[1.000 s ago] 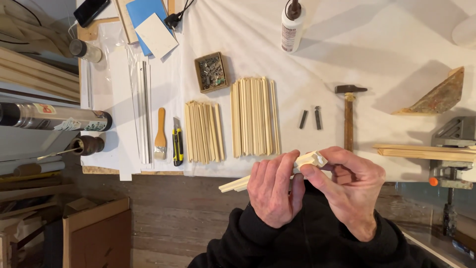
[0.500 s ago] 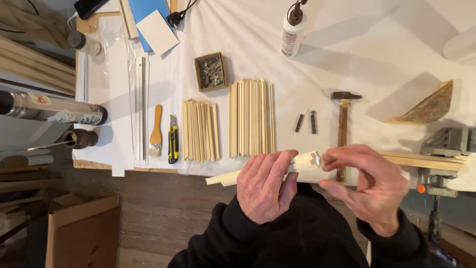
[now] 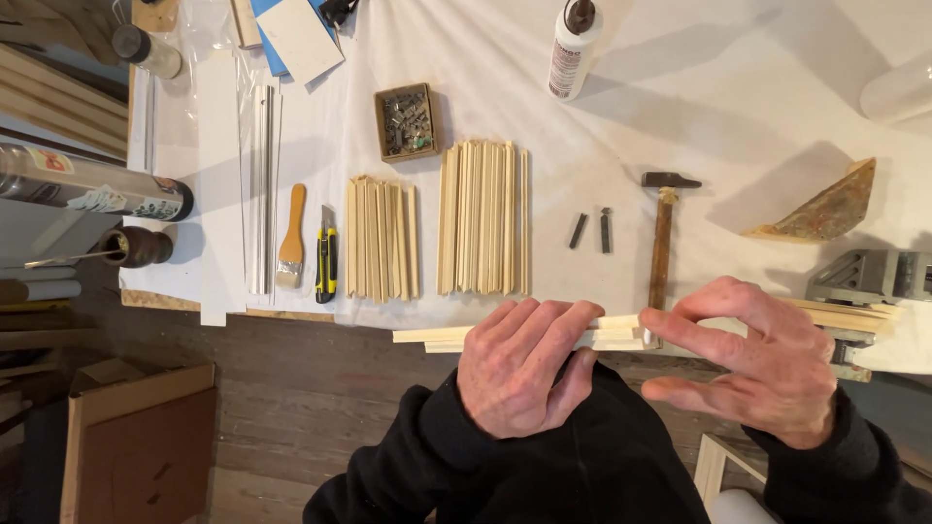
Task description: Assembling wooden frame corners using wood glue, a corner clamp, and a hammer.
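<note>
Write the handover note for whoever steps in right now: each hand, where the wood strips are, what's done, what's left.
Left hand: closed over a small bundle of wood strips, held level at the table's front edge.
Right hand: open, fingertips at the bundle's right end.
On the white sheet: short strip stack, long strip stack, both loose; hammer, glue bottle.
Done: strips gathered in hand.
Left: ends look uneven; nothing visibly glued.

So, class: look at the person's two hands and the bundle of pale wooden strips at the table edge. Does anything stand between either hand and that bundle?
Nothing visible does. The left hand lies wrapped over the middle of the bundle of wooden strips, and the right hand has a fingertip against the bundle's right end. The hammer lies just behind on the table, apart from the contact.
</note>
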